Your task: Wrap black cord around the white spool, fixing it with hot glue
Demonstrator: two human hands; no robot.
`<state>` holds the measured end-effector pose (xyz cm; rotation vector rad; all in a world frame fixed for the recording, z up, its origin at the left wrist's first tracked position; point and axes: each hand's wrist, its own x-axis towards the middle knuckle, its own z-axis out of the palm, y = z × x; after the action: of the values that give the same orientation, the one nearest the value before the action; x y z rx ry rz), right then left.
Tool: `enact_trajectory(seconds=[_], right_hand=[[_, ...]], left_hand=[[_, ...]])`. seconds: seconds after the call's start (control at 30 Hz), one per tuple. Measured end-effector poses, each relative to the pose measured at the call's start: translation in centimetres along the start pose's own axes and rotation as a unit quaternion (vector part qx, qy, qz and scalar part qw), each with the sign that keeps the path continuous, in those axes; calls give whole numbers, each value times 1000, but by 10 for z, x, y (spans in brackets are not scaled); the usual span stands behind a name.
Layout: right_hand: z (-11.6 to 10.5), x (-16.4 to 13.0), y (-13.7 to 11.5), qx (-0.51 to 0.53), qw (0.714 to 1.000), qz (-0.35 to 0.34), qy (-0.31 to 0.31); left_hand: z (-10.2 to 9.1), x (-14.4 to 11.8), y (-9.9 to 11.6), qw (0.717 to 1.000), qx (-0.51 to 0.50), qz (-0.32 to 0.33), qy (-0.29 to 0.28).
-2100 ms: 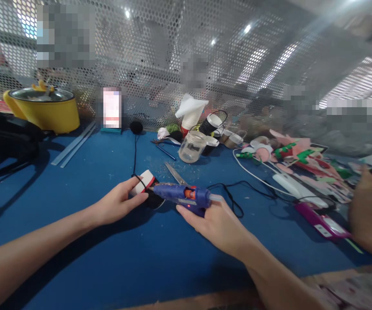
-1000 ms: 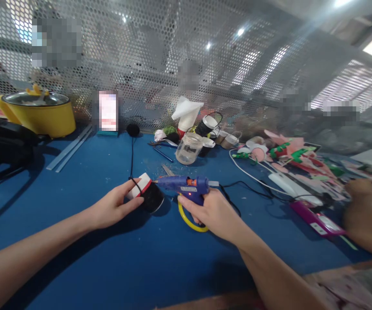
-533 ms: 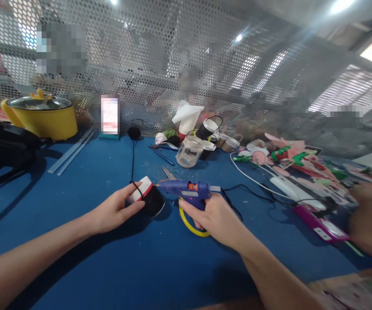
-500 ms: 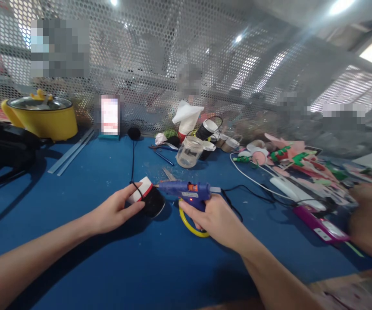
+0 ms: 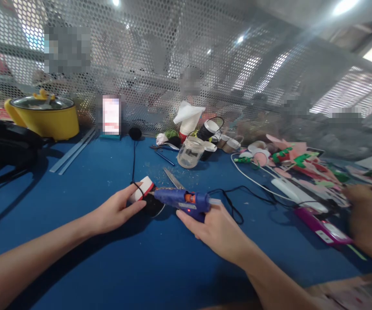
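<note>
My left hand (image 5: pixel 119 211) grips a paper cup (image 5: pixel 146 187) lying on its side, its bare part white with a red band. Black cord (image 5: pixel 153 206) covers the lower part, and a strand runs from the cup back to a black yarn ball (image 5: pixel 135 133). In my right hand (image 5: pixel 218 228) is a blue glue gun (image 5: pixel 181 199) with a small red light lit and a clear glue stick (image 5: pixel 215 201) at its rear. The nozzle points left and meets the cup near the cord's edge. Scissors (image 5: pixel 173 178) lie behind the gun, only their blades showing.
Behind stand a clear plastic jar (image 5: pixel 190 153), black-wrapped cups (image 5: pixel 210 129) and a phone (image 5: pixel 111 115) on a stand. Left is a yellow pot (image 5: pixel 45 120). A purple power strip (image 5: pixel 321 226), cables and pink craft pieces (image 5: pixel 289 157) lie right, beside another person's hand (image 5: pixel 367 211).
The glue gun has moved slightly left and down, its nozzle now closer over the cup. The yellow scissor handle seen below the gun before no longer shows. My left hand stays nearly still.
</note>
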<state>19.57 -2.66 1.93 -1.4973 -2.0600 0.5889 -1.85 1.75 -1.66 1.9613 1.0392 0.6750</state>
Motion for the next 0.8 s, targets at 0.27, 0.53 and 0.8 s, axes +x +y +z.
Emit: enact_trajectory(seconds=[0.27, 0.53, 0.8], right_hand=[[5, -2, -2, 21, 999, -19, -15], [-2, 2, 1, 36, 999, 36, -20], [-4, 10, 6, 70, 995, 68, -10]], left_hand=[[1, 1, 0, 1000, 4, 10, -5], [0, 1, 1, 1000, -16, 1, -14], [-1, 1, 2, 1000, -15, 15, -19]])
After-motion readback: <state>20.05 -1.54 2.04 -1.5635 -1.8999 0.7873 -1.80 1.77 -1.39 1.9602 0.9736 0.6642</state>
